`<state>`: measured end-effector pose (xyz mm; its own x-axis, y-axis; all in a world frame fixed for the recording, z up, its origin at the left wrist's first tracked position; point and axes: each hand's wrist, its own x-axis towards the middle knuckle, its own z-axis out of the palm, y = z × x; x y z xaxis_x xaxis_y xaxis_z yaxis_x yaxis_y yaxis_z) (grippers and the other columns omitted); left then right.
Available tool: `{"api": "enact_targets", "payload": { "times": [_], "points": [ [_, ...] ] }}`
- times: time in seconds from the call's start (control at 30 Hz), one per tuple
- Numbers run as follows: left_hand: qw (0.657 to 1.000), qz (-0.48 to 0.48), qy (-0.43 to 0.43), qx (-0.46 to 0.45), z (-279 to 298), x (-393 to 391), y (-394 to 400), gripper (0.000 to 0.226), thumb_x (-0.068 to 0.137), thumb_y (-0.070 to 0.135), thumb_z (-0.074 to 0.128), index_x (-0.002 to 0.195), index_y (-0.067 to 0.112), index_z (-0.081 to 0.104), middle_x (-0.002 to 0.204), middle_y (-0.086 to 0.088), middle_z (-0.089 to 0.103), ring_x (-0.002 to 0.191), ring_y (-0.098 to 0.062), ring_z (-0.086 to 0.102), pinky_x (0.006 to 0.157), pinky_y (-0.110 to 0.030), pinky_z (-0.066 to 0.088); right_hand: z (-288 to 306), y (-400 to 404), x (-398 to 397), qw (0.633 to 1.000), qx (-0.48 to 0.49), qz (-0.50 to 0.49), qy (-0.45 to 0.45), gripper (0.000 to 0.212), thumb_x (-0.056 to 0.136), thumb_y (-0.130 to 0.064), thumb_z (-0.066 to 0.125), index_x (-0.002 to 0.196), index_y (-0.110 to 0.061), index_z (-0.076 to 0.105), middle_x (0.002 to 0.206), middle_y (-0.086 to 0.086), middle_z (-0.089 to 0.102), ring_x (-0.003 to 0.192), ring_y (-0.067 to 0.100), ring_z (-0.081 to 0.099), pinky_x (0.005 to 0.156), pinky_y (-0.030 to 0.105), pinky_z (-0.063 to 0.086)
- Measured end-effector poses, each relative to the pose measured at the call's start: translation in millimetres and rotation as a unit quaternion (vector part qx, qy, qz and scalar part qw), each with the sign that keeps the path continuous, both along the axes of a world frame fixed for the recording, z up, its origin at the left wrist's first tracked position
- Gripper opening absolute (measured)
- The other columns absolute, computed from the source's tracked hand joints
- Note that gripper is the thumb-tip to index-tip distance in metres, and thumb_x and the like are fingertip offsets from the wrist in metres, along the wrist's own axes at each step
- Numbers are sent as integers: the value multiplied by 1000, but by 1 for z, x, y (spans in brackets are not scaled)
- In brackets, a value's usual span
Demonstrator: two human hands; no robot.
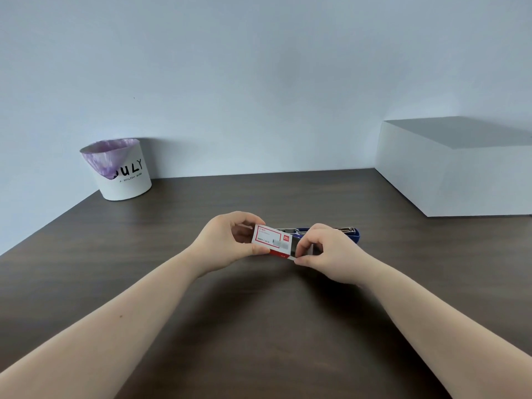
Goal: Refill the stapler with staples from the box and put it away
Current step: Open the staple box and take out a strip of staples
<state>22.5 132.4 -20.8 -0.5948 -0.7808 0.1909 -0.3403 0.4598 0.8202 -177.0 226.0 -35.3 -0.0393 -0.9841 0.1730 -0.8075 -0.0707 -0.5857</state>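
The left hand (227, 240) pinched the small red-and-white cardboard staple box (272, 240); the right hand (325, 251) pinched its drawer end at three o'clock, the blue metal stapler (349, 232) lying open just behind, long axis nine-to-three.

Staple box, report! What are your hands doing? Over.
Left hand grips staple box. Right hand pinches its open end. Stapler waits behind, on table. Nothing blocking.
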Motion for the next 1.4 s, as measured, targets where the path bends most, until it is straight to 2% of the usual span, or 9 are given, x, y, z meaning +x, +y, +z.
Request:
{"api": "enact_targets", "payload": {
  "times": [0.23, 0.47, 0.6, 0.67, 0.8, 0.9, 1.07, 1.23, 1.4],
  "points": [
    [1000, 8, 11, 7, -6, 9, 1, 38, 64, 17, 84, 98, 20, 66, 98, 1, 76, 90, -8, 71, 83, -20, 56, 3, 3, -2, 1000, -15, -10, -17, 3, 81, -20, 68, 80, -20, 70, 67, -16, 53, 60, 3, 47, 57, 11, 37],
    [1000, 9, 12, 16, -11, 10, 1, 41, 63, 18, 84, 99, 18, 66, 97, 3, 75, 89, -6, 71, 79, -15, 55, -5, -3, 3, 999, -23, -18, -39, 5, 82, -21, 67, 85, -21, 70, 89, -8, 68, 84, 9, 62, 76, 19, 47],
    [1000, 6, 14, 21, -11, 8, 1, 40, 63, 15, 84, 99, 18, 65, 96, 4, 75, 88, -6, 72, 79, -14, 55, -7, -5, 3, 1000, -22, -17, -6, 20, 84, -14, 63, 102, -19, 71, 97, -6, 70, 73, -6, 55, 65, 1, 39],
    [1000, 3, 16, 24, -12, 8, 1, 40, 63, 14, 84, 98, 19, 65, 95, 5, 75, 88, -6, 72, 79, -15, 55, -6, -7, 5, 999, -24, -18, 21, 24, 85, -12, 61, 106, -17, 71, 101, -3, 71, 73, -3, 55, 64, 0, 38],
    [1000, 2, 16, 23, -13, 8, -1, 40, 64, 14, 83, 99, 17, 65, 95, 4, 75, 88, -6, 72, 78, -15, 55, -6, -10, 9, 994, -33, 5, 105, 26, 88, -10, 53, 103, -18, 72, 105, -1, 72, 97, 17, 60, 82, 24, 45],
    [1000, 4, 16, 22, -15, 9, -2, 40, 65, 16, 83, 100, 18, 65, 98, 4, 75, 90, -7, 71, 81, -18, 56, -7, -10, 10, 989, -75, 1, 131, 26, 90, -8, 51, 102, -16, 72, 101, 5, 71, 98, 24, 55, 86, 33, 44],
    [999, 18, 31, 37, -21, 14, -5, 40, 64, 17, 83, 100, 21, 65, 100, 3, 75, 92, -8, 71, 87, -27, 55, 5, -7, 0, 972, -157, -129, -116, 23, 90, -4, 52, 96, -15, 71, 91, -8, 65, 78, 3, 57, 70, 0, 40],
    [994, 43, 82, 57, -23, 18, -6, 36, 65, 15, 83, 98, 20, 67, 98, 2, 76, 91, -10, 72, 86, -26, 55, 8, -4, -4, 905, -77, -126, -398, 17, 91, -6, 54, 87, -14, 68, 92, 3, 68, 86, 20, 66, 66, 29, 58],
    [990, 57, 107, 71, -25, 22, -6, 33, 67, 15, 82, 96, 20, 68, 96, 3, 77, 92, -12, 72, 82, -21, 56, 8, -5, -2, 874, -37, -150, -461, 12, 93, -4, 52, 90, -7, 64, 92, 9, 73, 79, 18, 73, 55, 28, 55]
  ]
}}
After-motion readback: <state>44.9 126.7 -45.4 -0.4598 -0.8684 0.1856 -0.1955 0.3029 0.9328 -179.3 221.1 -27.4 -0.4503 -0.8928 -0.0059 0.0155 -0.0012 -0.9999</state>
